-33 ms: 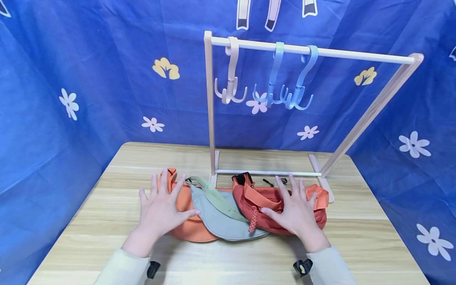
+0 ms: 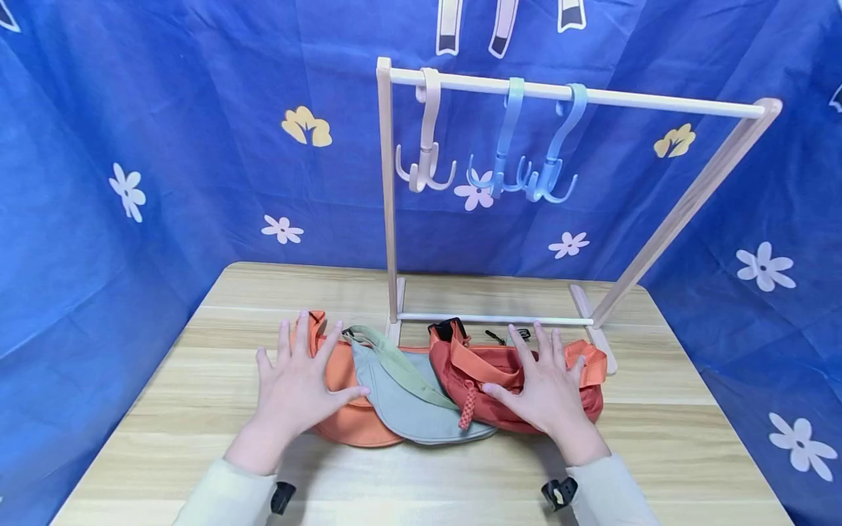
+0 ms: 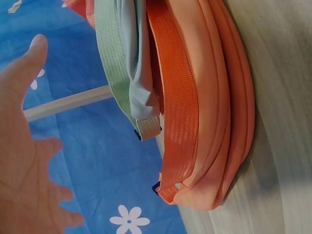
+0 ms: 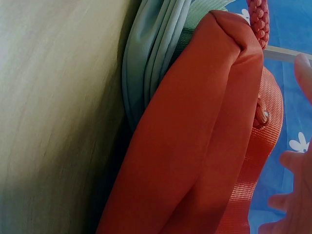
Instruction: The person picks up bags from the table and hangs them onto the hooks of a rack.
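Observation:
Three waist bags lie overlapping in a row on the table. The orange bag (image 2: 355,431) is at the left, partly under the grey-green bag (image 2: 408,409) with its pale green strap. On the right the red bag (image 2: 454,372), with orange straps and a braided red pull, overlaps the grey-green one. My left hand (image 2: 299,387) is spread over the orange bag's left end, and the left wrist view shows the palm apart from the orange strap (image 3: 178,97). Fingers spread, my right hand (image 2: 546,391) is above the red bag, holding nothing; the right wrist view shows its fingertips beside the bag (image 4: 195,122).
Behind the bags stands a wooden rack (image 2: 388,204) with a white top rail (image 2: 658,104). From the rail hang one pinkish-white hook (image 2: 427,139) and two blue hooks, one (image 2: 505,146) close beside the other (image 2: 555,146). A blue patterned curtain (image 2: 197,109) surrounds the table (image 2: 164,409).

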### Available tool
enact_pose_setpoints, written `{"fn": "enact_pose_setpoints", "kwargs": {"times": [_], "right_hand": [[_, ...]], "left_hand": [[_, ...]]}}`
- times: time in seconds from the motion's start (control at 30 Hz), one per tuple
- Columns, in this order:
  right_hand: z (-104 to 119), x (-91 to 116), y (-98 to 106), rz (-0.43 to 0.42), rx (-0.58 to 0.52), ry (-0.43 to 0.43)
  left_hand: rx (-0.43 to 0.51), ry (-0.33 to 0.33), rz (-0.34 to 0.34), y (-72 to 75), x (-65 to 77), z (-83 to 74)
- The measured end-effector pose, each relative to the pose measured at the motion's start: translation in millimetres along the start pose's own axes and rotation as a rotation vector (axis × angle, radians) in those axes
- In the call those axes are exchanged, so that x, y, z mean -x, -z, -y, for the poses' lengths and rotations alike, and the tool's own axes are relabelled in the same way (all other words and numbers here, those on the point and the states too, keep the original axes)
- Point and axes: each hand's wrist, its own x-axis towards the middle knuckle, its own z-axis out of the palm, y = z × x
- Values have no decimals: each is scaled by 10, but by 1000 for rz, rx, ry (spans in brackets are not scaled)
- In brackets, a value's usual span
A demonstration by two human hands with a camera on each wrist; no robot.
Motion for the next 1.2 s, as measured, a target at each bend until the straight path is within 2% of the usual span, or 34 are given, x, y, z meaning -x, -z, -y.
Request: {"fn": "enact_pose_setpoints", "kwargs": {"times": [0.73,1.2], "right_hand": [[-25,4,1,-22,-14,21],[-68,11,-6,-40,-31,51]], "left_hand": [[32,10,18,26,13,-15],[50,-41,-14,4,-68,-135]]}}
